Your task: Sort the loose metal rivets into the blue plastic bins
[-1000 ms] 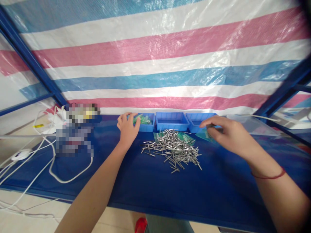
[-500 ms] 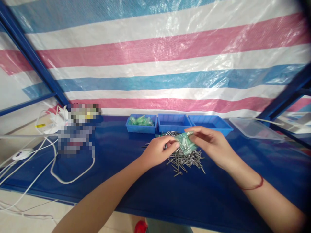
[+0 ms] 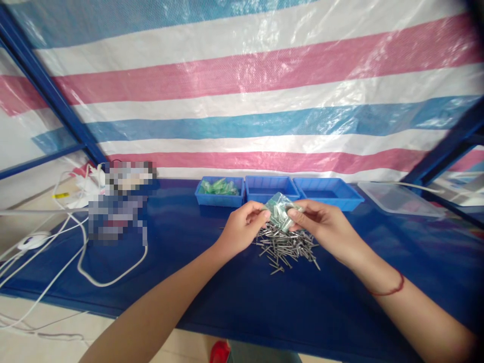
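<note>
Both hands meet over a pile of small metal rivets (image 3: 285, 247) on the blue table (image 3: 227, 297). My left hand (image 3: 242, 229) and my right hand (image 3: 321, 227) each pinch an edge of a small green-tinted plastic bag (image 3: 279, 210), held a little above the pile. Behind them stand three blue trays in a row: the left tray (image 3: 219, 193) holds green bags, the middle tray (image 3: 270, 188) and the right tray (image 3: 328, 193) look bare inside.
A clear plastic lid or tray (image 3: 397, 199) lies at the right. White cables (image 3: 94, 267) and a blurred-out object (image 3: 117, 201) lie at the left. A striped tarp (image 3: 242, 91) hangs behind, framed by blue metal posts (image 3: 49, 85).
My left hand left the left tray and came to the middle. My right hand carried the green bag from beside the right tray over the rivets; both hands now hold it, slightly higher.
</note>
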A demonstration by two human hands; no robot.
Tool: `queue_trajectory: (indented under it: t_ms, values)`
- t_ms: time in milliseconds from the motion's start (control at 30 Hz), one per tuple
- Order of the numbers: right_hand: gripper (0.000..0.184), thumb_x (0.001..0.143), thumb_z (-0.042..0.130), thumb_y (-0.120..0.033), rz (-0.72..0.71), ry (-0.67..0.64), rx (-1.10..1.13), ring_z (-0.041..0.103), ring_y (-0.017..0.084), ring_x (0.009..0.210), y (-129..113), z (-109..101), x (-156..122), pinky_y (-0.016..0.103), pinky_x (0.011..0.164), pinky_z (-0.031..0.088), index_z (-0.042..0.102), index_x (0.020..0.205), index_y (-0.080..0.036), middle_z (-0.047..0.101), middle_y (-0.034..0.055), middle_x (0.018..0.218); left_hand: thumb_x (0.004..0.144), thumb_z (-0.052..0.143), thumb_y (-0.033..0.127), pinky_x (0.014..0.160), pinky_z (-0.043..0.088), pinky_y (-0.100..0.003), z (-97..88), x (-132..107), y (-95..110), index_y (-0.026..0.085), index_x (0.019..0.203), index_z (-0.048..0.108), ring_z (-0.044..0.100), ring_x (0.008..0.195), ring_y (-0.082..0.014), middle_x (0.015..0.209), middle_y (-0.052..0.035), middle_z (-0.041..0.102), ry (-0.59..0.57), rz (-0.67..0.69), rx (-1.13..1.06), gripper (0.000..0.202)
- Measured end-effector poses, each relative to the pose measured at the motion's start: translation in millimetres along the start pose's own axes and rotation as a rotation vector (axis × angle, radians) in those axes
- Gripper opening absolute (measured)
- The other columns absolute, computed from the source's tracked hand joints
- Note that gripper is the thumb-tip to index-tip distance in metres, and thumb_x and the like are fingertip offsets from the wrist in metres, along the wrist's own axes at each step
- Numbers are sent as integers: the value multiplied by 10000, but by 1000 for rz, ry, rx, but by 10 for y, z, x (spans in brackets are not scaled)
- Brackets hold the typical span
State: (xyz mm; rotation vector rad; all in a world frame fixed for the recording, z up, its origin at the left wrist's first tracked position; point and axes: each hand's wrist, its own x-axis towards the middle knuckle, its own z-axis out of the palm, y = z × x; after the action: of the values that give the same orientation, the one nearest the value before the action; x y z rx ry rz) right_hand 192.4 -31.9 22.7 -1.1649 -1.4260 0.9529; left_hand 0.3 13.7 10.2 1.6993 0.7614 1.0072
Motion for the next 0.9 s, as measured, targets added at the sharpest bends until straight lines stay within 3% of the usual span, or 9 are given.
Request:
queue_trajectory:
  t_ms: [167,400,533,667,800,900]
  values:
    - [290,797,647,-474,-80,28,-145,614,151,577,22,-26,1,292,583,527,722,896,-212,668,6,664,857,580,375,548,404,-207,-22,2,4,163,797,512,515,541,-84,622,31,563,-41,-34,-62,231]
    - [213,860,601,-375,-401,149,-454,609,169,671,26,-66,-19,308,617,491,736,959,-244,710,35,810,880,524,470,696,467,-252,-2,12,62,152,818,544,607,666,-107,790,-34,663,-20,-68,-185,325]
    - [246,860,601,-378,-318,122,-374,662,189,810,-21,-17,-63,316,720,532,716,1032,-244,729,35,961,860,539,507,713,477,-258,-10,21,90,156,799,545,617,676,-114,777,-26,661,33,-101,-205,356]
    - [309,855,593,-416,-167,79,-261,677,182,763,-47,38,-73,314,703,556,691,1085,-235,730,39,965,802,649,380,715,482,-255,-24,36,27,158,808,567,618,694,-128,707,4,622,52,-69,-170,237]
    - [236,826,628,-400,-166,127,-183,656,161,653,4,81,-48,310,644,557,710,961,-225,725,37,894,781,665,275,727,493,-268,-15,33,-46,172,1000,573,624,743,-135,849,-17,633,26,-23,-168,259]
    - [261,823,639,-368,-184,135,-127,639,160,649,54,112,-39,306,630,550,655,1046,-234,703,29,834,792,648,255,746,494,-283,-14,31,-71,172,1108,569,634,782,-155,884,-39,654,10,-23,-100,336]
